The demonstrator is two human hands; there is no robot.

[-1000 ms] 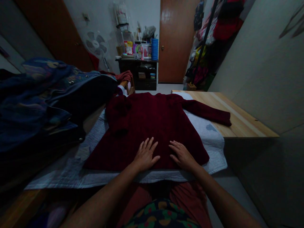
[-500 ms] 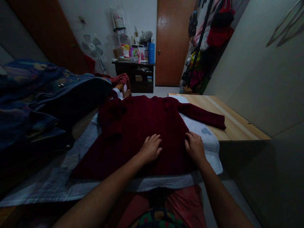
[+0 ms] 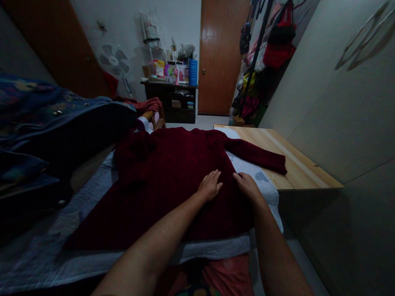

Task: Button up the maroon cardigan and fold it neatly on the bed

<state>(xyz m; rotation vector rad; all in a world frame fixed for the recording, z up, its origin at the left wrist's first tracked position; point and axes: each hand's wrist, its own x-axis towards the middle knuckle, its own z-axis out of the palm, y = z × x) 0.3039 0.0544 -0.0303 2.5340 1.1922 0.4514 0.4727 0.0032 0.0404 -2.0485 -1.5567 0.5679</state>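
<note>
A dark red long-sleeved sweater (image 3: 173,176) lies spread out in front of me, widening towards its near hem. One sleeve (image 3: 256,154) stretches out to the right; the other is bunched up on the left side. My left hand (image 3: 210,185) rests flat on the sweater, right of its middle, fingers extended. At the right side edge, my right hand (image 3: 247,185) has its fingers curled in on the cloth, pinching it. The fingertips of that hand are partly hidden. Beneath the sweater is a pale blue quilted sheet (image 3: 212,250).
Denim clothing (image 3: 27,123) is heaped at the left. A wooden board (image 3: 302,164) adjoins the sheet on the right, beside a pale cabinet (image 3: 339,111). Behind are a fan (image 3: 114,61), a dark shelf (image 3: 154,100) and a door (image 3: 222,61).
My left hand has slid right across the sweater, closer to my right hand. My right hand's fingers have curled in more at the side edge. The view has shifted slightly.
</note>
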